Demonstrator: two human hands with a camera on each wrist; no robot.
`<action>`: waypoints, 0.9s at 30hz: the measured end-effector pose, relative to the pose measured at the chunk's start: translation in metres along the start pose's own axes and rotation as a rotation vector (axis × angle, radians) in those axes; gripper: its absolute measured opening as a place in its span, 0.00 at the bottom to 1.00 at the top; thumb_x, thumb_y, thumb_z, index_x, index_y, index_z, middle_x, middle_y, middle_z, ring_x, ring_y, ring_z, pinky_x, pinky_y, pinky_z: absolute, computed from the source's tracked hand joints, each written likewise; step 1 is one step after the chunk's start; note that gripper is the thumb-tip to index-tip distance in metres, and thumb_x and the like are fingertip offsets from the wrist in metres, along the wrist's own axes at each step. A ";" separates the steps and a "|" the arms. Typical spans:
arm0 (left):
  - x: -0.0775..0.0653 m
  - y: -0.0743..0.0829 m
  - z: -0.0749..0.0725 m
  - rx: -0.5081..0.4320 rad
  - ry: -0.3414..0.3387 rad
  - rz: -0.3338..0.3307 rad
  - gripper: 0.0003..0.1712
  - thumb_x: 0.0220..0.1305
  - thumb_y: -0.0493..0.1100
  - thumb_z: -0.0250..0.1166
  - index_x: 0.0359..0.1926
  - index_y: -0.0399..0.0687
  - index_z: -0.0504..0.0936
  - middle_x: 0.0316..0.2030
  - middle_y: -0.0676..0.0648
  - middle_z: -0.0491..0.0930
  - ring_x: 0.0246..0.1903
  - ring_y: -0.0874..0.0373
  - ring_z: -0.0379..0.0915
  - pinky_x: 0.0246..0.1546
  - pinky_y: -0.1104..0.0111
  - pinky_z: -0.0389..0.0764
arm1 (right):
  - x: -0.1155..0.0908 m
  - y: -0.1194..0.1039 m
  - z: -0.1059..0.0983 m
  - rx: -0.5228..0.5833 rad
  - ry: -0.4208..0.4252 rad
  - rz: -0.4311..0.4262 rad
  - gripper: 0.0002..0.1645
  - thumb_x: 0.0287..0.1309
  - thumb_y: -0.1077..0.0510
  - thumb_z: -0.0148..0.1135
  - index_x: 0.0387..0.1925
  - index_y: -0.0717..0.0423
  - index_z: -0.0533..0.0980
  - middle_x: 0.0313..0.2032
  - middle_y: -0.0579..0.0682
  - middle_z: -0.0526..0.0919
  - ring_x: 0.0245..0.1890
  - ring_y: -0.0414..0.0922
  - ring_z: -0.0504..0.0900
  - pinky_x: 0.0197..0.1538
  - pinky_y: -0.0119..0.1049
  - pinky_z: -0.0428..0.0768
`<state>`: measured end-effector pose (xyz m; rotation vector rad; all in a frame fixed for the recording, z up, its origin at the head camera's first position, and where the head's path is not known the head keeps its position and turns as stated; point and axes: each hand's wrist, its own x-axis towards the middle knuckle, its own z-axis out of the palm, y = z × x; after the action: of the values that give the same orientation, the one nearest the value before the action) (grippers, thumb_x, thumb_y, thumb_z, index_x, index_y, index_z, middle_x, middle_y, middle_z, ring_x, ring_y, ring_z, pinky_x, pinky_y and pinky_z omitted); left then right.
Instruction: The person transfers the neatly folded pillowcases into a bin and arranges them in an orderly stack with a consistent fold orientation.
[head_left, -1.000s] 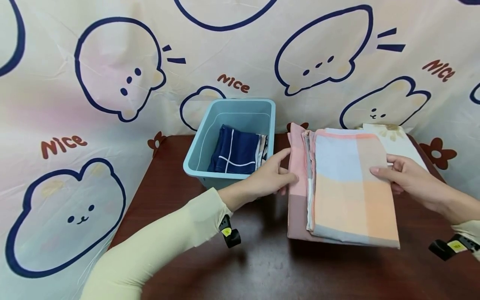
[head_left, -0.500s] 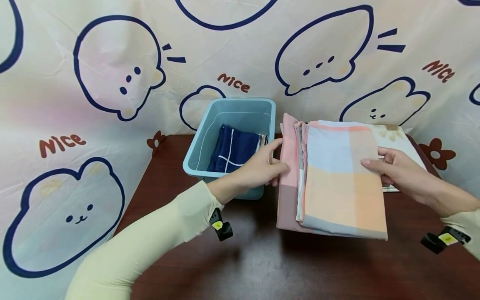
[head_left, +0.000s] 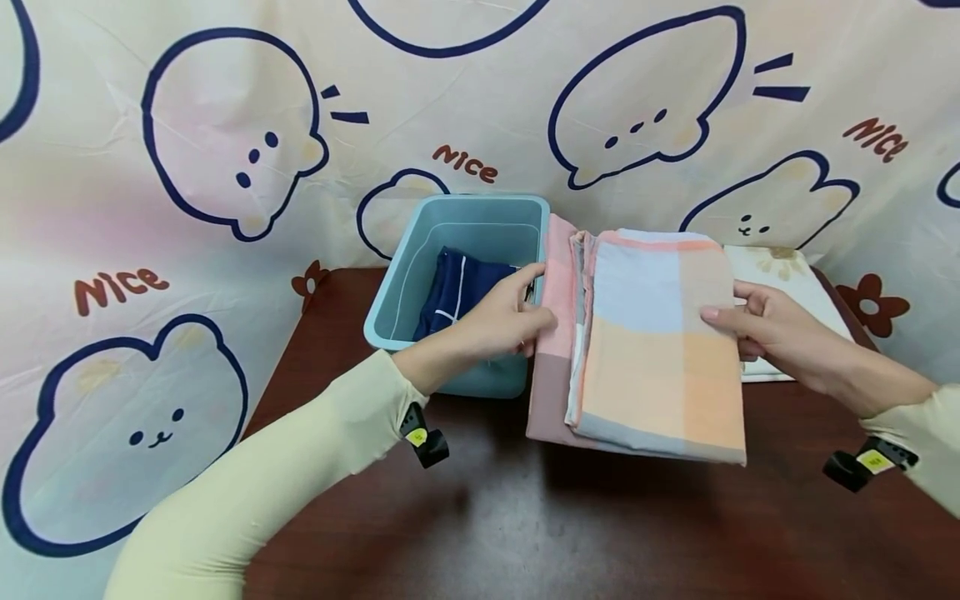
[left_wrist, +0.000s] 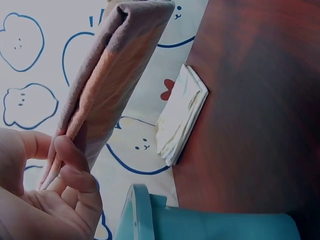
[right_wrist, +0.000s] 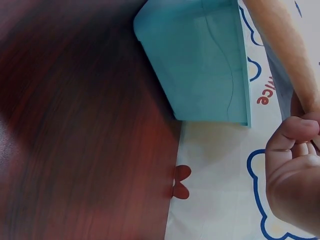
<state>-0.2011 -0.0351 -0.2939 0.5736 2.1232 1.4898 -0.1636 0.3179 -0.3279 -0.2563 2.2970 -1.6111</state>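
Note:
A folded checked cloth (head_left: 645, 342) in pink, pale blue, peach and grey is held up above the table, right of the bin. My left hand (head_left: 501, 315) pinches its pink left edge, thumb in front; the left wrist view shows the fingers gripping the layered fold (left_wrist: 100, 85). At the opposite edge my right hand (head_left: 772, 329) pinches the cloth with the thumb on its front face. A light blue plastic bin (head_left: 390, 308) stands just left of the cloth. Inside it lies a folded navy cloth (head_left: 472, 287) with white lines, partly hidden by my left hand.
A folded white cloth (head_left: 795, 292) with a flower print lies at the back right of the brown table (head_left: 480, 517), partly behind the checked cloth. A cartoon-printed sheet (head_left: 615, 92) hangs behind the table.
Both hands have carried the checked cloth left and slightly up, toward the bin. Its left edge now overlaps the bin's right side in the head view, and more of the white cloth shows.

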 end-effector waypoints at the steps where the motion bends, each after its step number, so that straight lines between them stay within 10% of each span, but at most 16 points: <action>1: 0.000 0.000 -0.001 0.004 0.003 -0.001 0.44 0.68 0.37 0.54 0.81 0.53 0.47 0.12 0.49 0.73 0.13 0.58 0.68 0.20 0.66 0.70 | 0.001 -0.001 0.001 0.006 -0.006 -0.003 0.21 0.78 0.56 0.48 0.67 0.47 0.62 0.30 0.42 0.86 0.18 0.49 0.62 0.29 0.47 0.58; 27: 0.002 0.000 -0.036 0.069 0.088 -0.029 0.43 0.68 0.39 0.56 0.80 0.58 0.50 0.17 0.48 0.77 0.18 0.55 0.72 0.22 0.69 0.73 | 0.029 -0.022 0.022 0.248 0.004 -0.044 0.36 0.75 0.59 0.53 0.75 0.54 0.49 0.29 0.42 0.87 0.16 0.49 0.52 0.27 0.45 0.51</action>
<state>-0.2244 -0.0605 -0.2842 0.5081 2.2475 1.4560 -0.1836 0.2812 -0.3184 -0.2445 2.0797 -1.8971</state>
